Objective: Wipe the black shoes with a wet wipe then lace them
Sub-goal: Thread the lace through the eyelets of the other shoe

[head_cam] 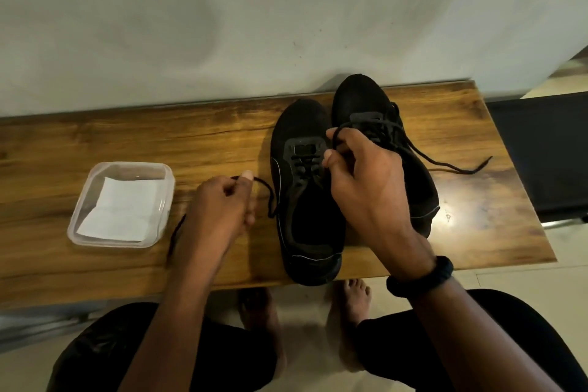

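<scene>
Two black shoes stand side by side on the wooden table (127, 143), toes toward the wall. The left shoe (305, 200) has a black lace (270, 197) threaded through its lower eyelets. My left hand (219, 210) pinches one end of that lace left of the shoe; the tail trails out below my wrist. My right hand (362, 178) hovers over both shoes and pinches the lace's other end near the tongue. The right shoe (366, 99) is laced, with loose ends lying to its right. A white wet wipe (121, 207) lies in a clear plastic container (79, 223).
The table backs onto a pale wall (222, 25), and its right end stops near a dark seat (541, 153). My knees and bare feet (353, 299) are below the front edge. A black band (420, 277) circles my right wrist.
</scene>
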